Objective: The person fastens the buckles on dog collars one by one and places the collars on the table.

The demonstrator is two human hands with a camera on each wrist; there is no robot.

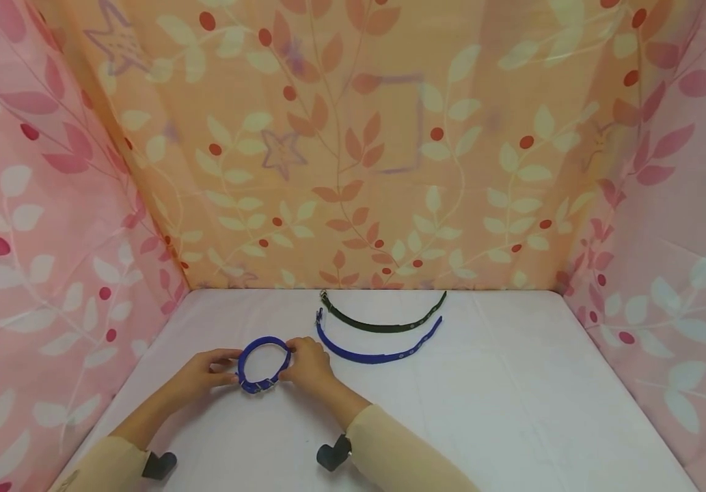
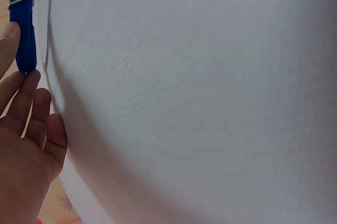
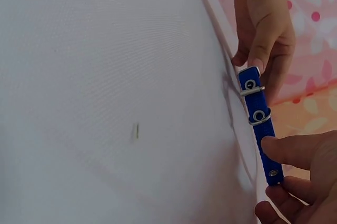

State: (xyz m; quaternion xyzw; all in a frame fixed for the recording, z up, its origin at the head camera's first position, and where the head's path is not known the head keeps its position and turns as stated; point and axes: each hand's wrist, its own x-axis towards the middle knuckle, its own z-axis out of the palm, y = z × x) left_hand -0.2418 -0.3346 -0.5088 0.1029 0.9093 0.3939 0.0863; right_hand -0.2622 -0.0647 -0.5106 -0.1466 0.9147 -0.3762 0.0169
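Note:
A blue collar (image 1: 264, 339) with metal buckle hardware (image 1: 258, 387) on its near side is fastened into a round loop over the left part of the table. My left hand (image 1: 201, 372) holds the loop's left side, thumb nearer me and fingers farther back. On the opposite side, my right hand (image 1: 306, 367) grips the strap between thumb and fingers. The right wrist view shows metal eyelets and rings along the blue strap (image 3: 255, 105), with a thumb pressed on it. In the left wrist view only part of the blue strap (image 2: 25, 34) shows, beside the thumb.
A second blue collar (image 1: 371, 359) lies unfastened and curved to the right of my right hand. Behind it is a dark green collar (image 1: 383, 329), also unfastened. The white tabletop (image 1: 512, 396) is bounded by patterned fabric at the back (image 1: 353, 205) and both sides.

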